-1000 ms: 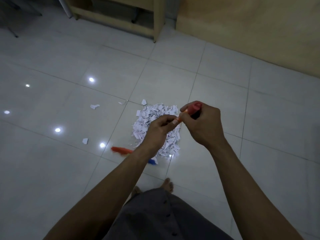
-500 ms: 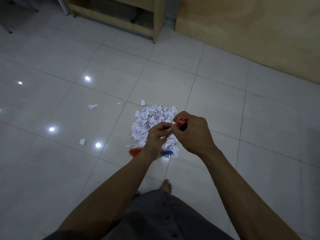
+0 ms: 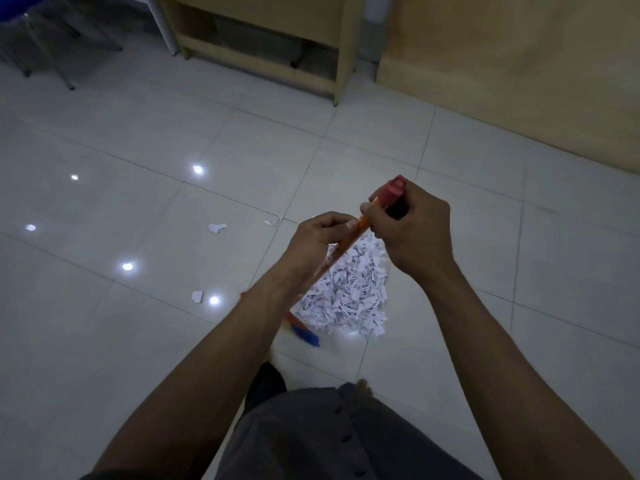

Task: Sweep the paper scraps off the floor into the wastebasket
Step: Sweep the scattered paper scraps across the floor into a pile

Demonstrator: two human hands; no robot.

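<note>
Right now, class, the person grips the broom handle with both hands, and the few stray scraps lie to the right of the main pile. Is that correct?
Not quite. In the head view the left hand and right hand do grip the broom handle, but the stray scraps lie to the left of the main pile, not the right.

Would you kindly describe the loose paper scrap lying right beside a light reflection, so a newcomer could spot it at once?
From the big pile of paper scraps on the tiled floor, look left past the left forearm. The scrap lies alone, just left of a bright light reflection; the other strays have no glare beside them.
</note>
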